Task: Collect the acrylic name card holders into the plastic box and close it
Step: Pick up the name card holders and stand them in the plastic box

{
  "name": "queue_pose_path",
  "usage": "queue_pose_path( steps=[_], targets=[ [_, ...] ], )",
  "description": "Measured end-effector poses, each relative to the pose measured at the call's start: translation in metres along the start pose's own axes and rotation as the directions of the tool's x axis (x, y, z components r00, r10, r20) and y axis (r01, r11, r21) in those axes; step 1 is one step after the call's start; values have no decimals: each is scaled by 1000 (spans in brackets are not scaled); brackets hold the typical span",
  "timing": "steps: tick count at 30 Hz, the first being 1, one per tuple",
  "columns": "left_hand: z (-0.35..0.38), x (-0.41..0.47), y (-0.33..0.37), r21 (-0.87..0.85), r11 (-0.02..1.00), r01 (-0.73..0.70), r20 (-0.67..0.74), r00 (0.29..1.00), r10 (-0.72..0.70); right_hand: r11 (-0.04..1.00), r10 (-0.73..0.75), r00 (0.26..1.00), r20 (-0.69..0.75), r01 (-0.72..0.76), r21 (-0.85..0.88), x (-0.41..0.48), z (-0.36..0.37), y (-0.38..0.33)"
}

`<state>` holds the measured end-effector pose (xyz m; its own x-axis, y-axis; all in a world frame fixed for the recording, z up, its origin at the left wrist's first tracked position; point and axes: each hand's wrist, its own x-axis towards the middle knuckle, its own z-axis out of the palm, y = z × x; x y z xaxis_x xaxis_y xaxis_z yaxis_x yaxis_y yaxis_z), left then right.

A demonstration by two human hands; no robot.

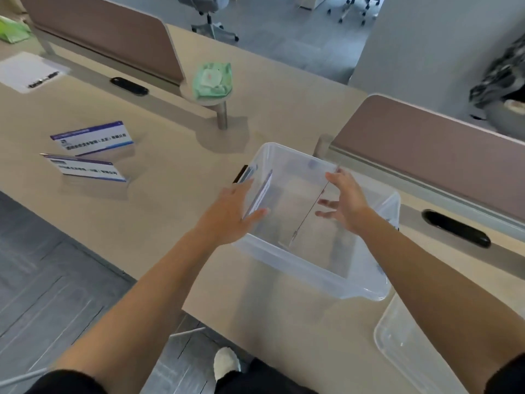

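A clear plastic box (309,275) stands open on the beige desk in front of me. My left hand (230,211) reaches over its left wall and grips an acrylic name card holder (260,194) with a blue and white card, held inside the box. My right hand (345,201) is over the box's middle, thumb and fingers on a clear acrylic holder (308,214) seen edge-on as a thin line. Two more name card holders (92,137) (85,167) stand on the desk at the left. The box's clear lid (412,351) lies at the lower right.
A green pack of wipes (211,79) sits on a round post behind the box. Brown desk dividers (113,32) (426,149) run along the back. Black cable slots (129,86) (456,228) sit in the desk. White paper (28,71) lies far left.
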<state>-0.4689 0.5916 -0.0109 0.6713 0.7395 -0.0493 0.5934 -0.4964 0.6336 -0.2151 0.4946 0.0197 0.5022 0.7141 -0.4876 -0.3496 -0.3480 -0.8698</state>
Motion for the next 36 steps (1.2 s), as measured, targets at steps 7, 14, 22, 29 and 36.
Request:
queue_pose_path(
  steps=[7,14,22,29,36],
  targets=[
    [18,56,-23,285,953,107,-55,994,-95,992,112,992,58,-108,-65,67,16,46],
    [30,65,-36,115,963,244,-92,968,-234,984,86,996,25,-81,-158,110,33,92],
    [31,68,-38,106,971,215,-86,975,-206,951,48,997,54,-29,-307,110,23,99],
    [32,68,-41,85,975,205,-73,977,-199,909,388,896,214,-334,-251,88,22,110],
    [32,69,-44,93,976,196,-77,979,-189,914,376,898,229,-318,-252,97,52,106]
  ],
)
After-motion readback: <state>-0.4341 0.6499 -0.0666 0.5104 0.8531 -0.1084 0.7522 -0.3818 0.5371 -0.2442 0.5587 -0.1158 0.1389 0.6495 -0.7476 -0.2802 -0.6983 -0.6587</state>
